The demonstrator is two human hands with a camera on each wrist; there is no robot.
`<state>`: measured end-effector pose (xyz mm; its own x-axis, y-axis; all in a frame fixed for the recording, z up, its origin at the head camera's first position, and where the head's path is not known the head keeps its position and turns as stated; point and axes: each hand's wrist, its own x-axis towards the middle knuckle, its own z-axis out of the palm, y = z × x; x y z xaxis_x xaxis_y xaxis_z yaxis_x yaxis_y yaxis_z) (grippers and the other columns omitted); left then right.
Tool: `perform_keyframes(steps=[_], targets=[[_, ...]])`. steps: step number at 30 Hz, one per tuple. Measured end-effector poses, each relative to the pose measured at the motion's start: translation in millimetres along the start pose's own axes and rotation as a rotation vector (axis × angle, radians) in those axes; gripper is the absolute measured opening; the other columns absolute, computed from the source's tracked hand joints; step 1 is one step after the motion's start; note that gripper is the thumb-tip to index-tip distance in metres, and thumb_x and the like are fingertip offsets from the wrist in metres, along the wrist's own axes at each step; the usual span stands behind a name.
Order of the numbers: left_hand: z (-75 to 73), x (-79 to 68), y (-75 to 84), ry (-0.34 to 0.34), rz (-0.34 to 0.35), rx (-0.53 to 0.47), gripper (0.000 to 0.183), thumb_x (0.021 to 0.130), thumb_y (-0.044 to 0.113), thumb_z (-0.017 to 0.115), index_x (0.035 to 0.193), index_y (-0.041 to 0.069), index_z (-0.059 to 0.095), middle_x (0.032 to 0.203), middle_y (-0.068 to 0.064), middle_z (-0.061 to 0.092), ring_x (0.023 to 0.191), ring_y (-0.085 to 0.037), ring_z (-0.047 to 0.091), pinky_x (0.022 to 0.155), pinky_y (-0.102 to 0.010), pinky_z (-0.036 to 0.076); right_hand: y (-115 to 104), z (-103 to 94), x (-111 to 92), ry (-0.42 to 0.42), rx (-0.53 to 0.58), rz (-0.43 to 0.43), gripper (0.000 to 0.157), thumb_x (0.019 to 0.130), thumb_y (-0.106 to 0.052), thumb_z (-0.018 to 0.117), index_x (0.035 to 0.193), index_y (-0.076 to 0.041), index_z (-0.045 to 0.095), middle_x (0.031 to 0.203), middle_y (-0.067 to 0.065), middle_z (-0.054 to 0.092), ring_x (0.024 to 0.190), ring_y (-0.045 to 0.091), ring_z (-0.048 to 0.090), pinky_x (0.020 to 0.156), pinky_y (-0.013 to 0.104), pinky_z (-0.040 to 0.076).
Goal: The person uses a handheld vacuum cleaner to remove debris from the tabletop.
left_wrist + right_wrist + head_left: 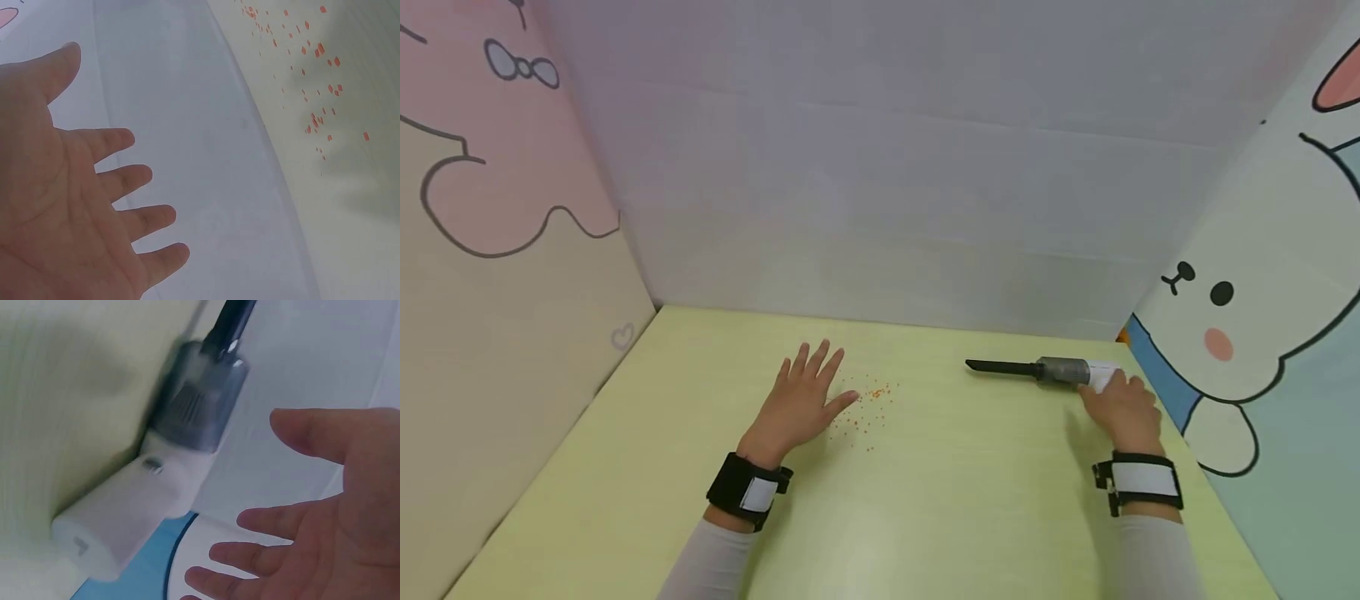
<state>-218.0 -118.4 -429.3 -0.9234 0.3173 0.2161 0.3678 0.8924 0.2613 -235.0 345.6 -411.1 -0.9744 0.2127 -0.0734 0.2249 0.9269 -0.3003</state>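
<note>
A handheld vacuum lies on the bench at two o'clock. The right hand, open, is being reached toward it; a grip is needed next. Orange crumbs lie beside the open, empty left hand.

A small handheld vacuum with white body, grey dust cup and black nozzle lies flat on its side, nozzle pointing left toward scattered orange crumbs.
</note>
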Motion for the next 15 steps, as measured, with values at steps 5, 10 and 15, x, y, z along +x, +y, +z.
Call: perform_keyframes(steps=[5,10,15], targets=[[1.5,-0.6,0.0,0.01,0.008,-0.034,0.071,0.093,0.059,0.037,0.149,0.016,0.025,0.153,-0.01,0.022,0.141,-0.036,0.016,0.112,-0.054,0.019,45,-10.1,14,-0.177,-0.073,0.068,0.091,0.091,-0.057,0.039,0.123,0.027,0.03,0.12,0.053,0.027,0.106,0.068,0.029,0.081,0.069,0.036],[7.7,4.8,7.3,0.032,0.058,-0.071,0.069,0.093,0.054,0.044,0.146,0.012,0.032,0.149,-0.01,0.032,0.136,-0.032,0.03,0.108,-0.048,0.031,54,-7.7,20,-0.206,-0.088,0.02,0.085,0.091,-0.056,0.04,0.111,0.026,0.042,0.107,0.048,0.042,0.098,0.06,0.043,0.077,0.062,0.042],[15.0,14.5,21.2,0.029,0.094,-0.054,0.064,0.093,0.052,0.047,0.142,0.01,0.039,0.142,-0.009,0.043,0.129,-0.027,0.042,0.102,-0.043,0.04,60,-3.9,21,-0.193,-0.035,0.01,0.073,0.09,-0.048,0.048,0.104,0.024,0.046,0.086,0.033,0.051,0.077,0.04,0.053,0.06,0.045,0.045]])
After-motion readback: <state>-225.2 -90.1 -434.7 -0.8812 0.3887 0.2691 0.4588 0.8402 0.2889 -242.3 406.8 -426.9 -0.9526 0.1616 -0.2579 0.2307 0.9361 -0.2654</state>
